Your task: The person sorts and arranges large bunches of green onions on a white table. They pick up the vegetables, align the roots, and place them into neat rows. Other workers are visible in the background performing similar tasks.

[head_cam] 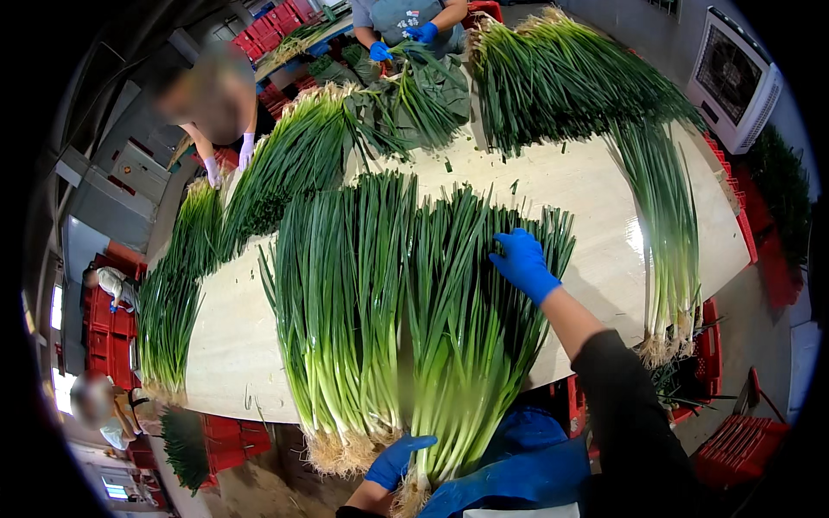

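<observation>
My left hand (396,461), in a blue glove, is at the root end of a bunch of long green onions (447,401) at the near edge of the pale table, its thumb laid across the white stems. Blue-gloved too, my right hand (526,264) rests over the dark leaf tips of the same bunch, fingers spread and slightly bent; whether it grips any leaves does not show. Directly left of this bunch lies another wide bunch of green onions (350,311), its hairy roots overhanging the table's edge.
More green onions (557,84) are heaped at the far right, and a smaller bunch (667,233) lies at the right. Several co-workers stand around and beyond the table (227,343). Red plastic crates (710,356) stand below its right edge. A boxy fan unit (732,78) is farther right.
</observation>
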Tool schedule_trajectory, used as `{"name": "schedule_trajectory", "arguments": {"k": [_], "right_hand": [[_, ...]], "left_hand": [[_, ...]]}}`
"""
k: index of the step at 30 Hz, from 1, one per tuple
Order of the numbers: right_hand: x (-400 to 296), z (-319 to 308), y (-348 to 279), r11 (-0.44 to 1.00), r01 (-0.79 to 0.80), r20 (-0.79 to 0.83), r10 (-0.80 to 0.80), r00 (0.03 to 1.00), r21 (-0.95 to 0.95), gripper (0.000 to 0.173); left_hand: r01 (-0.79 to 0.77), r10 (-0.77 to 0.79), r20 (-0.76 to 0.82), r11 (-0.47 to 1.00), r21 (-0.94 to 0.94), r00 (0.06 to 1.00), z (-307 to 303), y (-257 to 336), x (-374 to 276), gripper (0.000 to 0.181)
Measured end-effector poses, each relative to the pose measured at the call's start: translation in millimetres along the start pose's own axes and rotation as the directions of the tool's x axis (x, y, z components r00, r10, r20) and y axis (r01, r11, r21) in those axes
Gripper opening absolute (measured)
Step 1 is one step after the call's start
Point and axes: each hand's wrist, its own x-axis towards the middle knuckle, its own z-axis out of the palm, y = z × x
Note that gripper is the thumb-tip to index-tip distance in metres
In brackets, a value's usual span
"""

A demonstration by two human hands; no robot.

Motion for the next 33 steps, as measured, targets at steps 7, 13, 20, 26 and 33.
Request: {"name": "schedule_trajectory", "arguments": {"k": [7,13,20,26,33], "right_hand": [[31,41,32,0.997,-0.075,0.064,0.076,0.995,-0.023,0.016],[-29,-23,98,0.996,-0.066,-0.14,0.075,0.987,0.065,0.02],[-166,-98,72,0.75,-0.585,0.945,-0.17,0.281,0.309,0.075],[-234,-33,0,0.048,-0.896,0.842,-0.366,0.396,0.442,0.057],[-247,28,-35,-0.699,-0.706,0.867,-0.277,0.414,0.113,0.05]], "left_hand": [[0.045,-0.046,0.034,0.999,0.015,0.998,-1,8,-3,0.046],[0.055,-0.052,0.077,0.998,-0.025,0.996,0,17,-2,0.045],[0.009,-0.003,0.067,0.996,-0.087,0.998,-6,3,2,0.038],[-0.067,0.072,0.126,0.997,-0.043,0.989,-9,-10,14,0.034],[-0.134,0.149,0.11,0.983,-0.129,0.983,16,2,2,0.037]]}}
